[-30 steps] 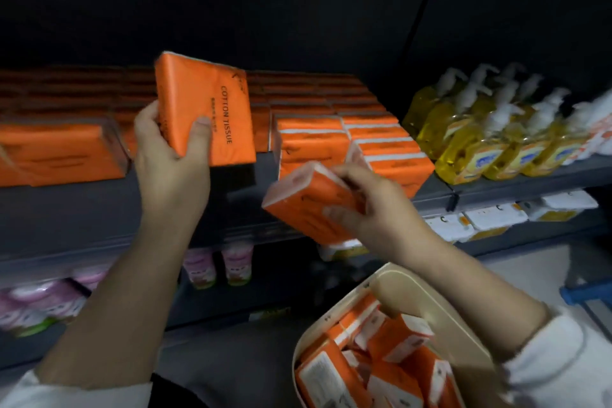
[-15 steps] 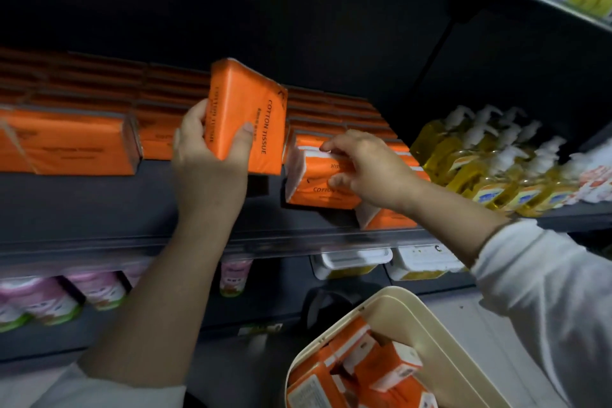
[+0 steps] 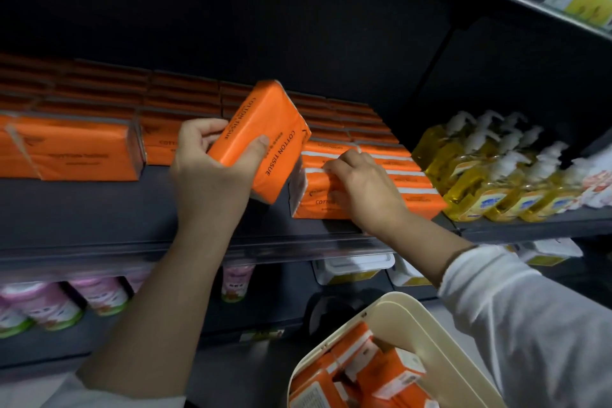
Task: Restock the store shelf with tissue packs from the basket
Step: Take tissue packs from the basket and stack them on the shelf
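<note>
Your left hand (image 3: 212,175) grips a tilted pack (image 3: 265,142) just above the shelf (image 3: 82,209). Your right hand (image 3: 361,189) curls over the front pack (image 3: 311,197) at the shelf edge. Risk: the tilted corner clips that stack and knocks it off toward the basket (image 3: 430,331).

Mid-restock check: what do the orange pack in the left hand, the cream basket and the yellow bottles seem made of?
Orange pack: likely thin plastic film, slight sheen, printed lettering, soft rounded edges where the left hand grips it. Basket: looks like moulded plastic, matte cream, smooth rounded rim. Yellow bottles: probably clear plastic, yellow liquid showing through, white pump tops.
</note>
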The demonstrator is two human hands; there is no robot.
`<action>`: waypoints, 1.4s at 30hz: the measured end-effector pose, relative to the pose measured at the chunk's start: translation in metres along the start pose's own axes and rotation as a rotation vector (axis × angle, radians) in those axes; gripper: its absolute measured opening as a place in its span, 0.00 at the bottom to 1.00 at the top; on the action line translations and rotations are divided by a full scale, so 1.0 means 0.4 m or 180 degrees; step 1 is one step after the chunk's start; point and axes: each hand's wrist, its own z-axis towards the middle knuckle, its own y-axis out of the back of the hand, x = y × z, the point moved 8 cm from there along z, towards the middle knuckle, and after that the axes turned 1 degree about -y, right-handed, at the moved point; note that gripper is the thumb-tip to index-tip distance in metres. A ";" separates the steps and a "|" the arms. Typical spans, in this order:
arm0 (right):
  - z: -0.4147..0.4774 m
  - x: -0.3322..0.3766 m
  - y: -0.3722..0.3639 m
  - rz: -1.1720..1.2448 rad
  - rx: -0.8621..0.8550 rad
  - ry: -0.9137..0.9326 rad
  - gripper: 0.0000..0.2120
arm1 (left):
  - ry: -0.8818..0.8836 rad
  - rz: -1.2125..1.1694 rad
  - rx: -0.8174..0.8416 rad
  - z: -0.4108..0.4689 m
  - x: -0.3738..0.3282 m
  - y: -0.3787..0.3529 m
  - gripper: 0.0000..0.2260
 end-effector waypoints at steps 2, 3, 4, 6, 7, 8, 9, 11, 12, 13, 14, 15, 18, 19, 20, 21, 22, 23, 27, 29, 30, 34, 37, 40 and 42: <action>-0.006 -0.002 0.003 0.0283 0.0068 0.0003 0.23 | -0.0008 -0.0055 -0.0014 0.000 -0.004 0.004 0.18; -0.009 -0.003 0.012 0.0430 0.0045 -0.0016 0.24 | 0.0006 -0.0104 -0.0025 0.000 -0.005 0.006 0.17; -0.014 -0.006 0.026 0.0584 -0.0030 -0.0062 0.25 | 0.0025 -0.0160 -0.0031 -0.001 -0.007 0.008 0.17; -0.028 -0.011 0.068 0.0907 -0.0293 -0.0205 0.26 | 0.0032 -0.0271 0.0016 -0.004 -0.013 0.005 0.17; -0.038 -0.013 0.092 0.1062 -0.0464 -0.0270 0.25 | 0.0026 -0.0310 0.0084 -0.007 -0.017 0.000 0.17; -0.050 -0.014 0.115 0.1213 -0.0635 -0.0325 0.25 | 0.0008 -0.0327 0.0181 -0.011 -0.021 -0.008 0.16; -0.063 -0.014 0.138 0.1353 -0.0800 -0.0359 0.25 | -0.0022 -0.0315 0.0297 -0.017 -0.026 -0.018 0.16; -0.091 -0.011 0.182 0.1511 -0.1058 -0.0336 0.26 | -0.0119 -0.0216 0.0592 -0.031 -0.037 -0.041 0.15; -0.104 -0.005 0.201 0.1510 -0.1125 -0.0276 0.26 | -0.0189 -0.0130 0.0773 -0.040 -0.042 -0.053 0.16; -0.116 0.002 0.216 0.1460 -0.1154 -0.0189 0.26 | -0.0271 -0.0017 0.0973 -0.050 -0.046 -0.068 0.16; -0.126 0.012 0.228 0.1372 -0.1147 -0.0081 0.26 | -0.0349 0.0107 0.1181 -0.062 -0.050 -0.082 0.16; -0.134 0.024 0.238 0.1274 -0.1107 0.0025 0.26 | -0.0402 0.0212 0.1371 -0.075 -0.051 -0.096 0.16; -0.158 0.049 0.249 0.1161 -0.1004 0.0218 0.28 | -0.0324 0.0085 0.1659 -0.100 -0.051 -0.120 0.16; -0.168 0.047 0.251 0.1273 -0.1030 0.0165 0.28 | -0.0232 -0.0100 0.1648 -0.104 -0.052 -0.124 0.15; -0.179 0.035 0.252 0.1534 -0.1073 0.0004 0.29 | -0.0107 -0.0306 0.1606 -0.107 -0.050 -0.126 0.14; -0.192 0.016 0.249 0.1949 -0.1121 -0.0272 0.30 | 0.0056 -0.0531 0.1537 -0.108 -0.047 -0.128 0.13; -0.206 -0.005 0.241 0.2440 -0.1157 -0.0615 0.33 | 0.0232 -0.0770 0.1473 -0.108 -0.040 -0.129 0.13; -0.220 -0.023 0.224 0.2916 -0.1132 -0.0980 0.36 | 0.0413 -0.0993 0.1432 -0.111 -0.032 -0.132 0.13; -0.248 -0.016 0.104 0.4502 -0.0500 -0.1765 0.40 | 0.0867 -0.1380 0.1521 -0.135 -0.003 -0.157 0.20; -0.244 -0.002 0.082 0.4960 -0.0447 -0.1708 0.29 | 0.0753 -0.1246 0.1667 -0.150 -0.010 -0.168 0.19; -0.240 -0.001 0.081 0.5038 -0.0480 -0.1671 0.24 | 0.0649 -0.1112 0.1752 -0.155 -0.016 -0.171 0.16; -0.222 -0.034 0.107 0.4269 -0.0599 -0.1519 0.16 | 0.0230 -0.0205 0.1994 -0.139 0.001 -0.166 0.15; -0.203 -0.043 0.154 0.2508 -0.0681 -0.0965 0.19 | -0.0111 0.0738 0.1771 -0.097 0.032 -0.132 0.19; -0.183 -0.013 0.174 0.0832 -0.0510 -0.0432 0.23 | -0.0049 0.1165 0.1683 -0.069 0.058 -0.103 0.26; -0.166 0.008 0.167 0.0239 -0.0233 -0.0272 0.24 | 0.0096 0.1240 0.1763 -0.063 0.069 -0.095 0.32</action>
